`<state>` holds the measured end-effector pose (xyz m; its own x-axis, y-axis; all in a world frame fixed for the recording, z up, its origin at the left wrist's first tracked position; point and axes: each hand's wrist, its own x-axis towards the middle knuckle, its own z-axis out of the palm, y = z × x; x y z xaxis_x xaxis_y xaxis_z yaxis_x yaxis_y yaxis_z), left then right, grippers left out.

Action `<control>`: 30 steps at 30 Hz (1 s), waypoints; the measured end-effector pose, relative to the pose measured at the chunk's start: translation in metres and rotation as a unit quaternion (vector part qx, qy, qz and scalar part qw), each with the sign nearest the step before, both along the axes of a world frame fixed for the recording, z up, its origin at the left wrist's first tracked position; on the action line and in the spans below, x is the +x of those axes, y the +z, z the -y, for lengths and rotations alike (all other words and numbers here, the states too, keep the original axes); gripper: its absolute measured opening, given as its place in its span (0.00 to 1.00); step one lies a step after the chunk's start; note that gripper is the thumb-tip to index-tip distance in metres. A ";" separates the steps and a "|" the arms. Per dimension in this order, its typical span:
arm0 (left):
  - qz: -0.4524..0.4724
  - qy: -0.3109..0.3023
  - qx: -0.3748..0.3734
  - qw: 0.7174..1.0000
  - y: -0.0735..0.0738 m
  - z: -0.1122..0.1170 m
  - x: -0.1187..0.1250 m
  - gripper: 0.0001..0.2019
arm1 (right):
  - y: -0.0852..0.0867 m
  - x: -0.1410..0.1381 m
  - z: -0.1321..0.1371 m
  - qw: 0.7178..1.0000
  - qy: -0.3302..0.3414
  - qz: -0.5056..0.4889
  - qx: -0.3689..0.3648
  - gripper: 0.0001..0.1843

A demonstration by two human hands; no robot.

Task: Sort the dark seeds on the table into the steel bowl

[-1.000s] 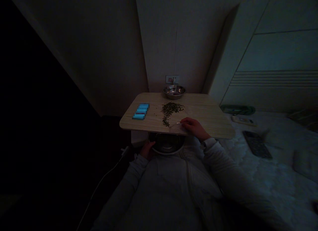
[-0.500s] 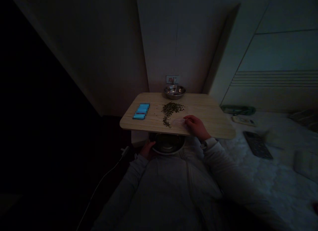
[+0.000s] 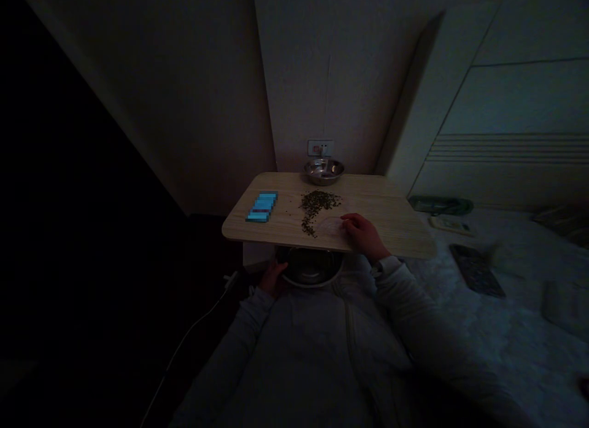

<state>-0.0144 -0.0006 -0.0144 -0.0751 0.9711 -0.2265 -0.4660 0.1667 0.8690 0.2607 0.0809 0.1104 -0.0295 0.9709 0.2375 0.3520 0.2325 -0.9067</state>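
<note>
In the head view the light is dim and much sinks into shadow. The round metal bowl with a pale rim [image 3: 313, 285] lies partly hidden under the table's near edge, its contents hard to make out. The left hand [image 3: 273, 277] holds it at the left rim, thumb over the edge, the other fingers out of sight beneath. The right hand [image 3: 363, 234] pinches a thin, transparent, rounded piece [image 3: 330, 226] between thumb and fingertips; its outline is faint, its material uncertain. A blue-lit rectangular device [image 3: 262, 206] is blurred into blocks.

The right forearm crosses the near edge of the pale wood-grain tabletop with rounded corners [image 3: 400, 225]. Its surface runs on to the right of that hand, and a strip separates the device from the loose heap of small dark-green grains [image 3: 319, 201]. The transparent piece lies just beside the heap's trailing near end.

At the far edge stands a shiny shallow steel bowl [image 3: 324, 171], below a white wall socket [image 3: 321, 148]. On the right, a white quilted bed cover [image 3: 446, 317] bears a dark patterned flat object [image 3: 477, 269]; a white cable [image 3: 193, 326] trails on the left.
</note>
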 end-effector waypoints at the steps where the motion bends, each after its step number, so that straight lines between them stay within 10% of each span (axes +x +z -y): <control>1: -0.003 0.002 0.005 1.000 0.000 0.000 0.000 0.18 | -0.001 0.000 -0.001 1.000 0.003 0.002 0.002 0.15; 30: 0.006 0.006 -0.027 1.000 -0.002 0.000 0.001 0.15 | 0.000 -0.002 0.003 0.999 0.033 -0.028 -0.004 0.12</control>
<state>-0.0135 -0.0007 -0.0168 -0.0843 0.9567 -0.2785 -0.4778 0.2065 0.8539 0.2585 0.0779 0.1101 -0.0806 0.9690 0.2337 0.2843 0.2471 -0.9264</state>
